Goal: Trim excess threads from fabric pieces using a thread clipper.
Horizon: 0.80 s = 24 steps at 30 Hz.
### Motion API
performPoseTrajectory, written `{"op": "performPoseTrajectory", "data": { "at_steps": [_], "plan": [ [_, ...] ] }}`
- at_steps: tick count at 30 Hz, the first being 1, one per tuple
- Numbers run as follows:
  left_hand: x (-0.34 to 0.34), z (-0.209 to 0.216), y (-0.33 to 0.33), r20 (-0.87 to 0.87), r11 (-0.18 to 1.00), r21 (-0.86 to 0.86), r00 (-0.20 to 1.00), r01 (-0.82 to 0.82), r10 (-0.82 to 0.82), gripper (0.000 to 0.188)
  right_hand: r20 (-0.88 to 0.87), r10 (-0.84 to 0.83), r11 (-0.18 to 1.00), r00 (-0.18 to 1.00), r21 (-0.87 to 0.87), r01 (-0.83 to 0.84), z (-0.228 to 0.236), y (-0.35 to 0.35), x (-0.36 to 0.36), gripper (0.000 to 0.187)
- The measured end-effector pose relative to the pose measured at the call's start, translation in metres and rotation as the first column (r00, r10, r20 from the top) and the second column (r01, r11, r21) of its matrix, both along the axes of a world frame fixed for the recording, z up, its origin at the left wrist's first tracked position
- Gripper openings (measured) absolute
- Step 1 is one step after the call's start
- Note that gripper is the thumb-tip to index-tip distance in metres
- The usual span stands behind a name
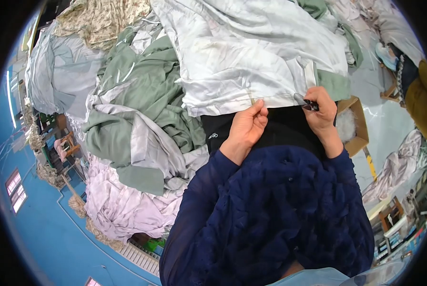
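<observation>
A large white cloth [251,57] spreads in front of me, and its hemmed near edge hangs by my lap. My left hand [247,127] is closed, pinching this hem between thumb and fingertips. To its right, my right hand [323,113] is closed around small thread snips [310,106] with dark handles. Their silvery blade lies against the hem and points left. Just above this hand, a sage green part [334,85] of cloth shows beside the white. How far the snips are parted cannot be seen.
Sage green cloth [151,81] lies heaped at my left, with pale pink cloth [127,200] below it. Grey-blue cloth [63,71] and patterned beige cloth [99,21] pile up at far left. An open cardboard box [361,126] with whitish contents stands right of my lap.
</observation>
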<state>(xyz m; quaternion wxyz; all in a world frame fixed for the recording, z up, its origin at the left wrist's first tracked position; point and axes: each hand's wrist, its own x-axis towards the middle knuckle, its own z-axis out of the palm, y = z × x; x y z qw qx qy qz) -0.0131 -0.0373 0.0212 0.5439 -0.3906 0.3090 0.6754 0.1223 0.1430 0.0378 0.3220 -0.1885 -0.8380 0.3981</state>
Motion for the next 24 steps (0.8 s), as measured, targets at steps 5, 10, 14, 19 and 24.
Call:
{"op": "performPoseTrajectory", "data": {
  "at_steps": [5,10,14,19,24],
  "plan": [
    [0.007,0.03,0.009,-0.447,0.978,-0.156,0.872,0.142,-0.198,0.015,0.231,0.052,0.906,0.971,-0.42,0.052,0.005,-0.01,0.012,0.029],
    [0.013,0.035,0.007,-0.584,0.982,-0.101,0.79,0.159,-0.188,0.018,0.094,0.191,0.905,0.977,-0.401,-0.139,0.028,-0.031,-0.019,0.034],
    [0.017,0.036,0.004,-0.613,0.985,-0.019,0.777,0.169,-0.145,0.02,0.107,0.247,0.931,0.963,-0.3,-0.206,0.019,-0.038,-0.031,0.032],
    [0.018,0.034,0.0,-0.662,0.97,-0.068,0.717,0.234,-0.219,0.016,0.127,0.275,0.942,0.953,-0.236,-0.24,0.016,-0.037,-0.032,0.025],
    [0.017,0.03,0.0,-0.647,0.963,-0.078,0.722,0.257,-0.245,0.017,0.167,0.315,0.935,0.934,-0.226,-0.274,0.019,-0.036,-0.034,0.017]
  ]
}}
